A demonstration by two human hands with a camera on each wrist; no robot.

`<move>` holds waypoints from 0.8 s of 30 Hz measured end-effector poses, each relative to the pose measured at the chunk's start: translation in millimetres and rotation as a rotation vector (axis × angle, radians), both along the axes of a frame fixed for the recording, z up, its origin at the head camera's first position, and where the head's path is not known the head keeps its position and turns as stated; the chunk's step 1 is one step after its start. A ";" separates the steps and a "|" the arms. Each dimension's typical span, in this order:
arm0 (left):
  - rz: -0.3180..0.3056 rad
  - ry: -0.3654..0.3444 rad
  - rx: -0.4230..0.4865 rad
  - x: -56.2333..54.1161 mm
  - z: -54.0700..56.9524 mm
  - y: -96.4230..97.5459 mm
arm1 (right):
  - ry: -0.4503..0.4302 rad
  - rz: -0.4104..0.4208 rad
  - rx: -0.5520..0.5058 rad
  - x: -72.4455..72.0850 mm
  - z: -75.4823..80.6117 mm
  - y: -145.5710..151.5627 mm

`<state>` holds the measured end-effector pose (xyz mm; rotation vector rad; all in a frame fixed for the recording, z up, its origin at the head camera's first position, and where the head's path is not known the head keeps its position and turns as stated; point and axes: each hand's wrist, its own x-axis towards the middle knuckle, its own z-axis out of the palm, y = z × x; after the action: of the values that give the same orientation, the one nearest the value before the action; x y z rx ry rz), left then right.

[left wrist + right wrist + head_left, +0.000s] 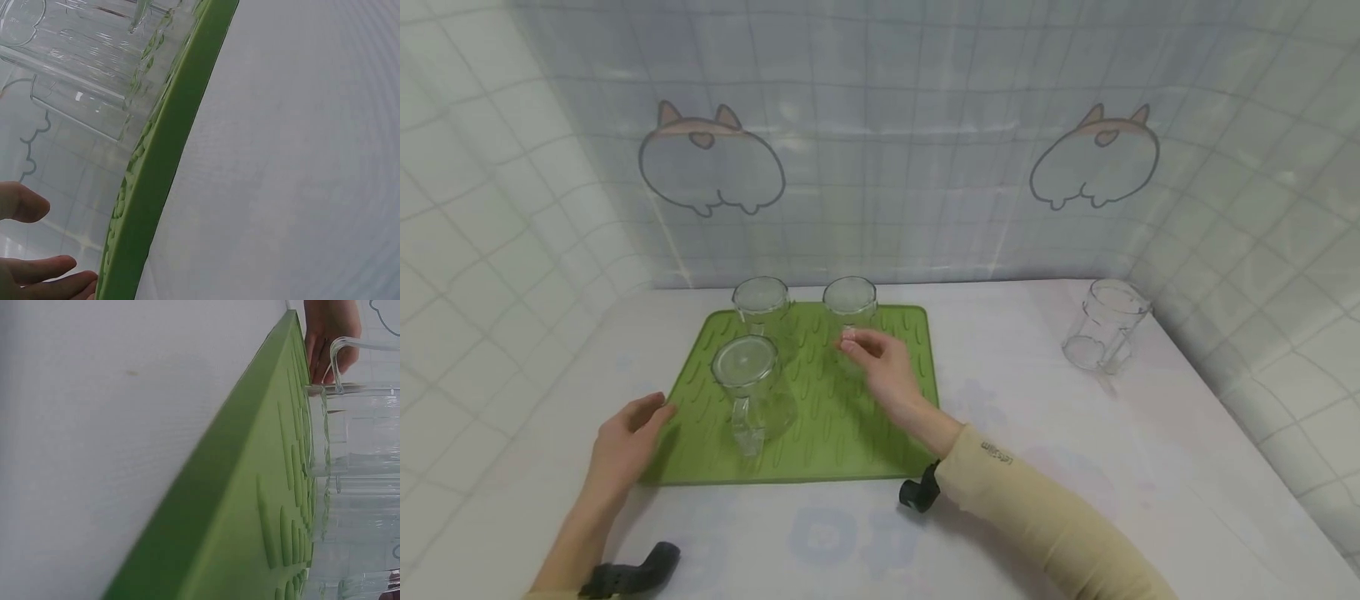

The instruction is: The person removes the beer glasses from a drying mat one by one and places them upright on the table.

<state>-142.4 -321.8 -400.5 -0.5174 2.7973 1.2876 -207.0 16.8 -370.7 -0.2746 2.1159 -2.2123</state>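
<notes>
My right hand pinches the handle side of a clear glass mug at the back of the green ridged mat. The fingers partly hide the mug's lower half. Two more glass mugs stand upright to its left: one at the back, another nearer the front with its handle toward me. At the mat's left edge my left hand lies with loosely bent fingers, holding nothing. In the left wrist view its fingertips come close to the mat's edge.
A fourth clear glass mug stands apart on the white table at the far right. Grid-patterned sheets wall in the back and both sides.
</notes>
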 end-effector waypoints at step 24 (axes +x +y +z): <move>0.003 0.007 -0.008 0.6 0.3 0.7 | 0.008 -0.037 -0.023 13.6 16.2 24.1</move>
<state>-141.7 -321.0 -400.2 -0.5193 2.8095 1.2816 -193.4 40.8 -354.5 -0.2477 2.1175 -2.2605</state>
